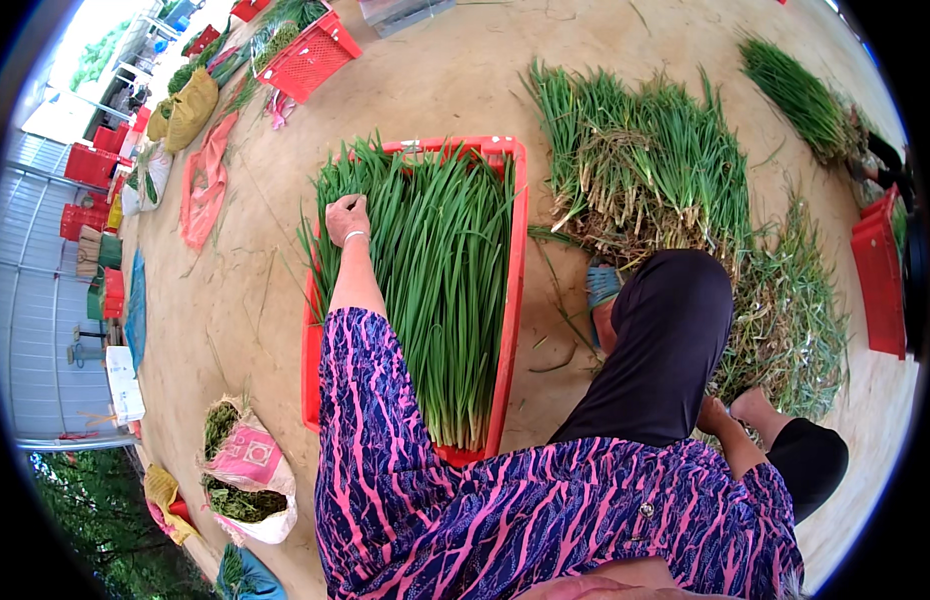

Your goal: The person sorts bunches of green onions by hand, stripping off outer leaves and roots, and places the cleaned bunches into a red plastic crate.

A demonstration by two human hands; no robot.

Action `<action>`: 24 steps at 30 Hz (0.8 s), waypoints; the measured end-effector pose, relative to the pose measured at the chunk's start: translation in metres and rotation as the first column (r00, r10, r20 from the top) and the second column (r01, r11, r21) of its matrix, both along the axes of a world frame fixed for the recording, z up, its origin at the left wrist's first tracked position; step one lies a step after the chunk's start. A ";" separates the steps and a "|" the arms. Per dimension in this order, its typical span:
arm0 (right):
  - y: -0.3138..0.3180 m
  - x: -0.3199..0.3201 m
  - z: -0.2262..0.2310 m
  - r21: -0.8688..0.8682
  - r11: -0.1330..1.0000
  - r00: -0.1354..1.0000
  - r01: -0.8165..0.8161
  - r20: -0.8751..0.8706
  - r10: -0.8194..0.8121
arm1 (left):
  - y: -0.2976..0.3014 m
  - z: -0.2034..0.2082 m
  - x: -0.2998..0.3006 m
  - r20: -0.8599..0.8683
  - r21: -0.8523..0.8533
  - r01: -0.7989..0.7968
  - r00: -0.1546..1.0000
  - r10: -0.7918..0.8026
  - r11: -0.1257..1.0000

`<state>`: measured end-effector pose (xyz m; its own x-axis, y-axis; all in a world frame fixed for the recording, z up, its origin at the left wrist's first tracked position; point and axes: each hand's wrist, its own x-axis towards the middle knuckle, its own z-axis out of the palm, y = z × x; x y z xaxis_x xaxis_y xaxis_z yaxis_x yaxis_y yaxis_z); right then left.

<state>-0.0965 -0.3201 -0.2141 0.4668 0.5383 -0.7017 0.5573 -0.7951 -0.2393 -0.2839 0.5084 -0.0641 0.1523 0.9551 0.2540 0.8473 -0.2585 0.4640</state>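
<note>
Long green garlic chives [440, 290] fill a red plastic crate [515, 250] on the floor in front of me, with their leaf tips at the far end and pale stems at the near end. My left hand [347, 217] rests over the leaves by the crate's far left side. Its fingers are curled and pressed together; what they hold, if anything, is hidden. Down by my bare foot [755, 408] on the right is my right hand [713, 415], mostly hidden beside my knee, its fingers not showing. Nearest to it lies loose greenery [785, 310].
A large heap of chives with dry, brownish ends [645, 160] lies right of the crate. Another bundle [800, 95] and a red crate [878, 270] are at far right. Sacks of greens [250, 465] and a red basket [310, 58] stand to the left and far left.
</note>
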 end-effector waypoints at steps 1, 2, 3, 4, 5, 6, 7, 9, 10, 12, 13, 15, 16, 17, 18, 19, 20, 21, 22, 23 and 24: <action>0.002 -0.002 0.003 0.014 1.000 1.000 0.004 0.018 -0.005 | 0.002 -0.001 -0.001 0.022 0.045 0.051 0.998 -0.052 0.998; 0.005 -0.004 0.006 0.027 1.000 0.999 0.010 0.036 -0.011 | 0.004 -0.001 -0.002 0.042 0.089 0.102 0.993 -0.106 0.991; 0.015 0.001 0.014 0.038 0.999 0.999 -0.013 0.047 0.011 | 0.011 -0.006 -0.021 0.046 0.141 0.139 0.988 -0.147 0.980; 0.030 0.010 0.020 0.036 0.999 1.000 -0.011 0.018 0.010 | 0.023 -0.011 -0.037 0.123 0.171 0.183 0.971 -0.205 0.968; 0.031 0.007 0.029 0.012 0.999 0.999 0.032 -0.017 -0.032 | 0.015 -0.010 -0.029 0.331 -0.004 0.212 0.922 -0.199 0.977; 0.024 -0.001 0.032 -0.004 0.996 0.995 0.088 -0.045 -0.088 | 0.004 -0.005 -0.013 0.522 -0.165 0.278 0.838 -0.155 0.946; 0.021 -0.005 0.033 -0.027 0.997 0.997 0.072 0.007 -0.071 | -0.001 -0.005 -0.010 0.596 -0.265 0.268 0.800 -0.061 0.926; 0.030 -0.001 0.035 0.002 0.997 0.997 0.077 -0.007 -0.077 | 0.009 -0.015 -0.023 0.723 -0.314 0.258 0.688 0.054 0.914; 0.033 -0.002 0.039 0.005 0.996 0.996 0.089 -0.012 -0.089 | 0.009 -0.019 -0.022 0.775 -0.347 0.266 0.622 0.115 0.899; 0.040 -0.002 0.047 0.022 0.994 0.994 0.106 0.001 -0.106 | 0.011 -0.023 -0.024 0.763 -0.327 0.203 0.633 0.131 0.923; 0.044 0.001 0.050 0.039 0.993 0.994 0.107 0.006 -0.108 | 0.020 -0.027 -0.031 0.754 -0.266 0.188 0.652 0.082 0.945; 0.026 0.003 0.035 0.067 0.994 0.996 0.090 0.002 -0.091 | 0.018 -0.033 -0.023 0.716 -0.254 0.150 0.693 0.082 0.955; 0.024 -0.001 0.032 0.081 0.993 0.996 0.090 -0.009 -0.090 | 0.009 -0.029 -0.013 0.682 -0.290 0.116 0.722 0.120 0.950; 0.019 -0.006 0.030 0.066 0.990 0.992 0.123 -0.008 -0.123 | 0.002 -0.024 -0.003 0.644 -0.324 0.080 0.749 0.158 0.943; 0.029 -0.003 0.035 0.068 0.989 0.992 0.129 -0.006 -0.129 | 0.003 -0.014 -0.008 0.608 -0.095 0.110 0.794 -0.030 0.989; 0.040 0.000 0.040 0.071 0.988 0.991 0.135 -0.006 -0.135 | 0.005 -0.003 -0.011 0.521 0.135 0.155 0.829 -0.203 0.979; 0.052 0.003 0.044 0.099 0.987 0.992 0.128 -0.010 -0.127 | 0.006 0.009 -0.016 0.390 0.350 0.214 0.852 -0.350 0.912; 0.039 -0.012 0.054 0.079 0.980 0.983 0.183 -0.007 -0.183 | -0.041 0.032 0.022 0.457 0.210 0.286 0.816 -0.353 0.935; 0.047 -0.003 0.060 0.091 0.983 0.987 0.159 -0.004 -0.159 | -0.060 0.044 0.012 0.513 0.148 0.412 0.745 -0.426 0.899; 0.038 -0.009 0.062 0.069 0.981 0.983 0.182 -0.023 -0.181 | -0.120 0.072 0.032 0.554 0.083 0.602 0.635 -0.539 0.794; 0.035 -0.009 0.058 0.068 0.980 0.982 0.187 -0.040 -0.185 | -0.163 0.087 0.035 0.572 -0.124 0.711 0.621 -0.536 0.692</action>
<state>-0.1053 -0.2855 -0.1563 0.5404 0.4931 -0.6818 0.3921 -0.8645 -0.3145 -0.2492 0.3452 0.0233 0.6903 0.7022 0.1743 0.1896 -0.4081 0.8930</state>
